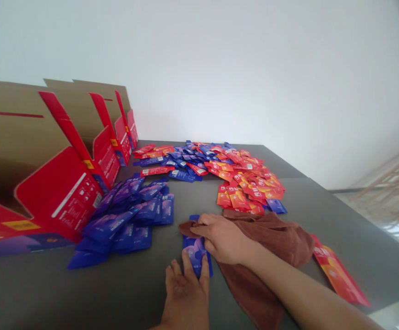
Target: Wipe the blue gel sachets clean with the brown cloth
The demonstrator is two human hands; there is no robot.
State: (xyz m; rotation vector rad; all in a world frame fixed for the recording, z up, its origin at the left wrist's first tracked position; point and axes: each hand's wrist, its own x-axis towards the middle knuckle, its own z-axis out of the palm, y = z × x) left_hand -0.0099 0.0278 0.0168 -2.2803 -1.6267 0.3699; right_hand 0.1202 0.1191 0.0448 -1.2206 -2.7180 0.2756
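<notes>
A blue and purple sachet [196, 256] lies flat on the grey table in front of me. My left hand [186, 286] rests on its near end with the fingertips spread. My right hand [225, 238] grips a brown cloth [271, 233], and a bunched corner of it presses on the sachet's far end. The rest of the cloth trails rightward and toward me beneath my right forearm. To the left of the sachet is a heap of blue sachets [127, 215].
Open red cardboard boxes [69, 192] stand in a row on the left. Mixed red and blue sachets [199, 158] are piled at the back, with orange-red sachets [251, 183] to their right. One red sachet [340, 272] lies apart near the right table edge. A white wall rises behind.
</notes>
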